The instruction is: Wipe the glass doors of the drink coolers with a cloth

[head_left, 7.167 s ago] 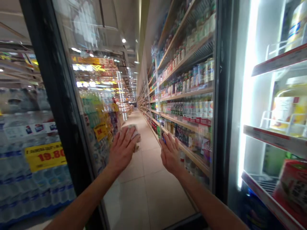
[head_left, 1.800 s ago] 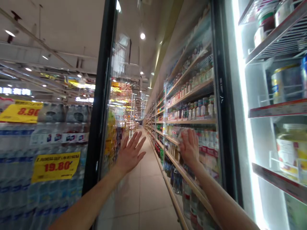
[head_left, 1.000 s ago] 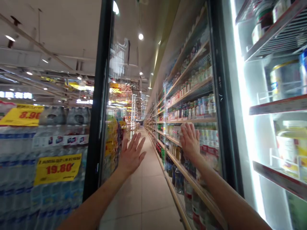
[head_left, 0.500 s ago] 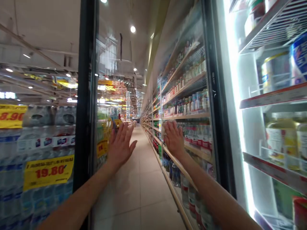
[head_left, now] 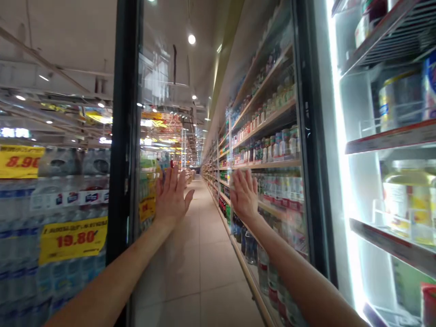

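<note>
A glass door with a black frame stands open in front of me. My left hand is raised with its palm toward the pane and its fingers stretched out; it seems to lie flat on the glass. To the right, my right hand is also spread out toward the pane, at about the same height. A pale blur edges its fingers; whether that is a reflection or something under the hand, I cannot tell. I see nothing gripped in either hand.
Right of the door is a lit cooler with wire shelves holding bottles. At the left, packs of water bottles stack up behind yellow price signs. Through the pane I see a tiled aisle and long drink shelves.
The view has shifted slightly, so the door and cooler sit a little farther right. My hands have moved only a little against the pane, both still spread.
</note>
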Motion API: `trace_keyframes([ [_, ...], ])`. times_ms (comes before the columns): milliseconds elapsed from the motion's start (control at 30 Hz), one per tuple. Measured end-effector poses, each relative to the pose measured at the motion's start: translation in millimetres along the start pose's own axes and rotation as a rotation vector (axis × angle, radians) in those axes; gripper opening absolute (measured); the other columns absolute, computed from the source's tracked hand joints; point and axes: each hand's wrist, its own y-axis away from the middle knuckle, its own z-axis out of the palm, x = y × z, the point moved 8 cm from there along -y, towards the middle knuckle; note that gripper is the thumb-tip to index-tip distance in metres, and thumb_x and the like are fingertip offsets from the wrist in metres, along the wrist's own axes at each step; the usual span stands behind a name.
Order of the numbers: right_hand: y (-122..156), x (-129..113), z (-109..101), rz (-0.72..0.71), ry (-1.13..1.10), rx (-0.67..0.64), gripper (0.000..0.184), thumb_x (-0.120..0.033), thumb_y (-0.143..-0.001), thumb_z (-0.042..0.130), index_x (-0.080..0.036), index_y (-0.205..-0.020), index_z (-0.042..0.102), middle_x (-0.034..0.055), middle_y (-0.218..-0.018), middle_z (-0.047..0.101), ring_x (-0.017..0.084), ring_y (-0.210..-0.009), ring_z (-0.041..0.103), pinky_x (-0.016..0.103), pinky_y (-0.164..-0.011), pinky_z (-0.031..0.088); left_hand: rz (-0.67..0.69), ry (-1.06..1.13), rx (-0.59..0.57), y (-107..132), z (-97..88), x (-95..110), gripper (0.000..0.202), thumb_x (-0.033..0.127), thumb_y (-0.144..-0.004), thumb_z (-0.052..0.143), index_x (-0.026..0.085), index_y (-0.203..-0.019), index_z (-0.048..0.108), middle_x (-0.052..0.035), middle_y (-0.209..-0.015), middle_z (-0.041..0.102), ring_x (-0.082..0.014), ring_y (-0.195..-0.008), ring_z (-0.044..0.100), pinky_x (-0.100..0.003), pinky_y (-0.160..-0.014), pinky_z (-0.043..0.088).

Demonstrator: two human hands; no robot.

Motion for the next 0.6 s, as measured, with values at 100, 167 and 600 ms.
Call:
trace_keyframes([
  [100,-4,-35,7,-0.152,-0.008,-0.056,0.047,-0.03,-0.091,0.037,-0.022,-0.137,0.04,0.0045,-0.144,0.041,0.022,-0.141,0.015,0.046,-0.113,0.014,-0.003,0.007,-0.01,-1,0.3,-1,0.061,0.042,-0.09,0.038,0.015,-0.143,0.024,-0.0144,-0.149,0.024,-0.0267,-0.14,0.015,-0.05,-0.112,0.011],
  [167,-7,-27,6,-0.179,0.009,-0.072,0.047,-0.032,-0.091,0.037,-0.023,-0.137,0.04,0.004,-0.143,0.041,0.021,-0.14,0.018,0.045,-0.113,0.012,-0.004,0.007,-0.009,-1,-0.2,-1,0.061,0.042,-0.09,0.038,0.015,-0.143,0.023,-0.0144,-0.15,0.024,-0.0265,-0.14,0.015,-0.05,-0.112,0.011],
  [600,-9,11,-1,0.033,0.022,-0.018,0.052,-0.027,-0.091,0.034,-0.021,-0.142,0.03,0.0075,-0.146,0.036,0.024,-0.141,0.015,0.049,-0.111,0.019,0.016,0.066,0.038,1,-0.9,-2,0.063,0.04,-0.088,0.04,0.019,-0.144,0.02,-0.0131,-0.149,0.025,-0.027,-0.14,0.017,-0.053,-0.112,0.011],
])
